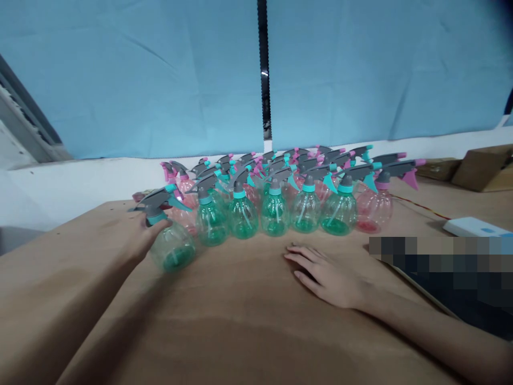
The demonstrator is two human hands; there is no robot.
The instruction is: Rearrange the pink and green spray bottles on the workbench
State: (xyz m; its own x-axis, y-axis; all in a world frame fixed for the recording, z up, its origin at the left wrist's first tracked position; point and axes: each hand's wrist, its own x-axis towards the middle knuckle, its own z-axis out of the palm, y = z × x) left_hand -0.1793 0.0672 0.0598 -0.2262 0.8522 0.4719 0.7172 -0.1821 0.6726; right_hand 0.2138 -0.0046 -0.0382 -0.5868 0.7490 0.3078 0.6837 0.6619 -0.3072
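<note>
My left hand [146, 235] is wrapped round the neck of a clear green spray bottle [174, 248] with a grey and teal trigger head. That bottle tilts slightly at the left end of the front row. Beside it stands another green spray bottle [211, 224], upright. My right hand [326, 272] lies on the wooden table with its fingers stretched out and holds nothing. Just beyond its fingertips are a green spray bottle [305, 214] and one further right [339, 211]. A pink spray bottle [374, 208] closes the row on the right.
More green and pink spray bottles crowd behind the front row. Cardboard boxes [483, 168] sit at the back right, near a white box [476, 227] and a thin red-yellow cord [420, 206]. A blurred-out dark area covers the right edge. Blue sheeting [160, 80] hangs behind the table [224, 321].
</note>
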